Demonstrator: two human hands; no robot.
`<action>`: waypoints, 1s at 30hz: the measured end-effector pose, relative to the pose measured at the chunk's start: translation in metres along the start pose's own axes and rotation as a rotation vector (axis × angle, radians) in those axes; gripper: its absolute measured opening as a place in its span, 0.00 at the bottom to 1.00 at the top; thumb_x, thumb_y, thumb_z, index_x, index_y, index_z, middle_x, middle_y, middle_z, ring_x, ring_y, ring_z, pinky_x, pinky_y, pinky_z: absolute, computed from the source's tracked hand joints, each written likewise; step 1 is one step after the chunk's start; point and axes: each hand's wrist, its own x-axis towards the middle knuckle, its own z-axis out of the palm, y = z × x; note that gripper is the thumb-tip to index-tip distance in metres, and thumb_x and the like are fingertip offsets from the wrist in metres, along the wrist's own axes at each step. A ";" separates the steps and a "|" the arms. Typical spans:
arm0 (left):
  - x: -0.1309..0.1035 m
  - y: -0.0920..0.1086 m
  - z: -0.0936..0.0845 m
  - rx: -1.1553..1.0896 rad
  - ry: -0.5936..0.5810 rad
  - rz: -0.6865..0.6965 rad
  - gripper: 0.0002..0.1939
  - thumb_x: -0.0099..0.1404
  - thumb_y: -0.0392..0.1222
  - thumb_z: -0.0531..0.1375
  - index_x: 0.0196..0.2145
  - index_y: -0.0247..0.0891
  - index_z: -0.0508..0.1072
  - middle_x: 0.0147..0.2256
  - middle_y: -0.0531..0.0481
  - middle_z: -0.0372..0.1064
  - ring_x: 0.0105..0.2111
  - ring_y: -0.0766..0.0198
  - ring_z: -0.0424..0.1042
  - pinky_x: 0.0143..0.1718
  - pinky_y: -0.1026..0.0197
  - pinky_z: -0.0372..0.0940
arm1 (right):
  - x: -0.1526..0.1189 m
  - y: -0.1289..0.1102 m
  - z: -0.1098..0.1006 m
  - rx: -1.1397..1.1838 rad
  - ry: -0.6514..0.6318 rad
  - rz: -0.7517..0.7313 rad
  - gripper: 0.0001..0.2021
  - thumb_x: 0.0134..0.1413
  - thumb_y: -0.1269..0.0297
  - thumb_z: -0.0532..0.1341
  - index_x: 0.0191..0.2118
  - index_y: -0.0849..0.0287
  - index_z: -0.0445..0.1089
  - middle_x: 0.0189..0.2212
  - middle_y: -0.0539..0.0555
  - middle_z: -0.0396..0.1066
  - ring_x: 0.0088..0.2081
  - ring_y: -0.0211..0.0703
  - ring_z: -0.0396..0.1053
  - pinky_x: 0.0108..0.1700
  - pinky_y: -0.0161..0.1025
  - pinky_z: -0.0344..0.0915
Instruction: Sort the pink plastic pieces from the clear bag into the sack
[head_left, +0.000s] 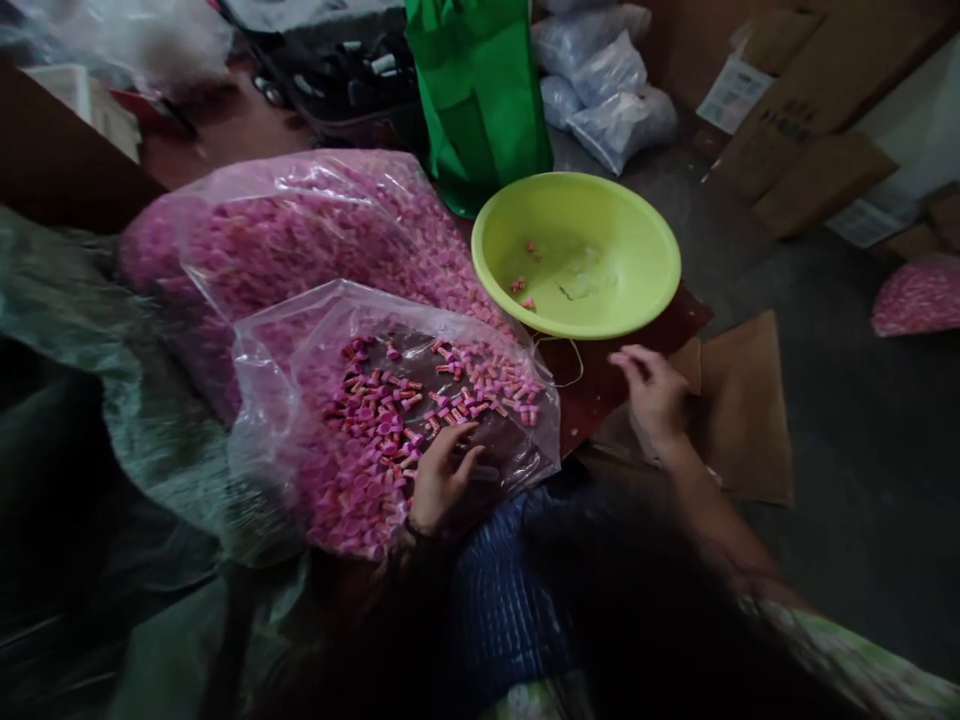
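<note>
My left hand point(444, 478) rests at the near edge of a clear plastic bag point(536, 465), beside small pink pieces point(367, 470) spread over it. Its thumb and fingers are curved and apart, with nothing visible between them. To the right, my right hand point(654, 395) is raised below a yellow-green basin point(667, 270), not touching it. The fingertips of that hand are pinched together, and anything between them is too small to make out. A few pink pieces point(517, 286) lie inside the basin at its left side.
A large clear bag full of pink pieces point(315, 230) lies behind the loose ones. A green bag point(484, 110) stands behind the basin. Open cardboard point(742, 420) is at the right, green sheeting point(150, 400) at the left. Filled plastic bags point(622, 120) and boxes point(795, 120) stand farther back.
</note>
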 end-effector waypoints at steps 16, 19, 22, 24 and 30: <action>0.006 0.037 0.000 0.012 0.148 0.251 0.06 0.65 0.38 0.59 0.38 0.38 0.75 0.41 0.46 0.72 0.43 0.61 0.71 0.47 0.57 0.67 | 0.001 -0.054 0.024 0.925 -0.316 0.356 0.16 0.52 0.53 0.66 0.44 0.51 0.66 0.36 0.49 0.74 0.40 0.41 0.73 0.49 0.42 0.67; 0.012 0.062 0.002 0.018 0.260 0.374 0.09 0.64 0.37 0.61 0.42 0.40 0.75 0.46 0.44 0.69 0.48 0.60 0.69 0.51 0.55 0.65 | -0.007 -0.094 0.049 1.209 -0.494 0.543 0.15 0.50 0.52 0.67 0.40 0.51 0.67 0.35 0.47 0.72 0.35 0.38 0.71 0.40 0.38 0.70; 0.016 0.074 -0.001 0.081 0.334 0.455 0.12 0.62 0.39 0.63 0.45 0.40 0.74 0.50 0.42 0.65 0.52 0.57 0.66 0.51 0.54 0.66 | -0.019 -0.121 0.073 1.354 -0.637 0.697 0.14 0.49 0.53 0.68 0.39 0.51 0.68 0.34 0.46 0.71 0.33 0.37 0.70 0.34 0.35 0.69; 0.016 0.072 -0.006 0.163 0.377 0.490 0.14 0.61 0.41 0.64 0.45 0.41 0.74 0.51 0.42 0.64 0.52 0.56 0.65 0.50 0.53 0.66 | -0.028 -0.132 0.086 1.396 -0.704 0.758 0.14 0.48 0.54 0.68 0.38 0.52 0.69 0.31 0.46 0.71 0.33 0.36 0.69 0.33 0.33 0.69; 0.006 0.052 -0.020 0.312 0.522 0.462 0.10 0.63 0.36 0.61 0.42 0.45 0.76 0.46 0.47 0.69 0.52 0.57 0.64 0.54 0.50 0.62 | -0.049 -0.148 0.111 1.307 -0.723 0.675 0.14 0.48 0.55 0.68 0.40 0.51 0.69 0.34 0.46 0.71 0.36 0.35 0.69 0.41 0.33 0.68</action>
